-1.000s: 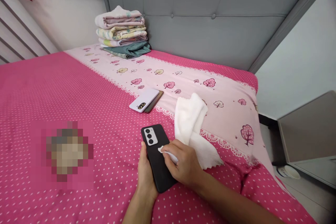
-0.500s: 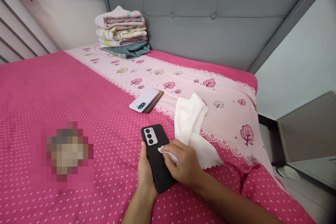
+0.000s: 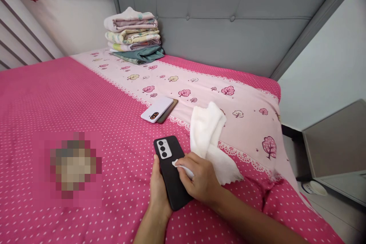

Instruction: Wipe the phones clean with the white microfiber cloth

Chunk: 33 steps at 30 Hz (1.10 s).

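Observation:
My left hand (image 3: 160, 194) holds a black smartphone (image 3: 174, 183) from its left side and beneath, its back with a light camera block facing up. In my right hand (image 3: 201, 177) a small white wipe (image 3: 187, 172) is pinched, and its tip touches the phone's back. Just beyond, a crumpled white cloth (image 3: 207, 129) lies on the bed, partly behind my right hand. Farther off, a pale lilac smartphone (image 3: 157, 107) rests on top of a brownish one (image 3: 168, 112); only an edge of the lower one shows.
Pink polka-dot bedding (image 3: 57, 99) spreads around my hands. A stack of folded blankets (image 3: 133, 34) stands against the grey headboard (image 3: 214, 38). At left, a pixelated patch (image 3: 74, 167) hides something on the bed. A grey cabinet (image 3: 340, 141) and a white round object (image 3: 314, 188) are at right.
Both hands, the black phone and the wipe stay in nearly the same place. The glowing rings on the lilac phone's cameras have turned from teal to orange.

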Motion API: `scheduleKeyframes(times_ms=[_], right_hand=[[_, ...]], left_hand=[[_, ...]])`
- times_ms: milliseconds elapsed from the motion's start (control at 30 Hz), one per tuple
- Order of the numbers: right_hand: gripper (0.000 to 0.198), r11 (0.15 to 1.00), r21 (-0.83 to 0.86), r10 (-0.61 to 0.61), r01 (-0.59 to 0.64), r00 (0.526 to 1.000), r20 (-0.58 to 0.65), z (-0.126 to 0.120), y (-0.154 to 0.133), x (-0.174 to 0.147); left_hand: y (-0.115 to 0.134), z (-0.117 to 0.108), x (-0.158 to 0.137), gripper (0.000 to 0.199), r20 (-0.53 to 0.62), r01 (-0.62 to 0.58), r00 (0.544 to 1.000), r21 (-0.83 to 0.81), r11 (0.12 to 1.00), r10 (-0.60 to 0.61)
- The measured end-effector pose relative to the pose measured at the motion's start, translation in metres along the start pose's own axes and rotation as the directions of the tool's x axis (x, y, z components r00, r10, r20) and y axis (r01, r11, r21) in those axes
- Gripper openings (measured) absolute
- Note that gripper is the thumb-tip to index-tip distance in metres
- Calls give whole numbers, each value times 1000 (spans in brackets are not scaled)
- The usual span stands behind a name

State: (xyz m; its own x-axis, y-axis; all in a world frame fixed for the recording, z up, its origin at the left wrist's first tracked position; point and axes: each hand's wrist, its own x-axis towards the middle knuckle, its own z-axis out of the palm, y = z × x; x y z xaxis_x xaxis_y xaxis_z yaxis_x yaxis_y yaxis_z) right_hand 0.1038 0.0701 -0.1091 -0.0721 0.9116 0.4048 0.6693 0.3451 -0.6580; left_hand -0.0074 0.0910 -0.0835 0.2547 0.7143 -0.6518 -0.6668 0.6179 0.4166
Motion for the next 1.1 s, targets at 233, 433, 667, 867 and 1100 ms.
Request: scheduleKeyframes(times_ms=[233, 433, 667, 867, 1100], right_hand=[[18, 1000, -1, -9, 9, 1000, -2, 0, -1, 1], [18, 1000, -7, -13, 13, 1000, -7, -1, -1, 2], [18, 1000, 1, -13, 13, 1000, -6, -1, 0, 1], [18, 1000, -5, -18, 18, 1000, -8, 0, 0, 1], [18, 1000, -5, -20, 20, 1000, -16, 0, -1, 2]], left_hand=[[0, 1, -1, 46, 9, -1, 1000, -4, 1000, 1], [0, 1, 0, 45, 5, -2, 1000, -3, 1000, 2], [0, 2, -1, 46, 1, 5, 1000, -7, 1000, -5], [0, 2, -1, 47, 12, 16, 1000, -9, 1000, -16], [0, 3, -1, 46, 13, 12, 1000, -13, 1000, -12]])
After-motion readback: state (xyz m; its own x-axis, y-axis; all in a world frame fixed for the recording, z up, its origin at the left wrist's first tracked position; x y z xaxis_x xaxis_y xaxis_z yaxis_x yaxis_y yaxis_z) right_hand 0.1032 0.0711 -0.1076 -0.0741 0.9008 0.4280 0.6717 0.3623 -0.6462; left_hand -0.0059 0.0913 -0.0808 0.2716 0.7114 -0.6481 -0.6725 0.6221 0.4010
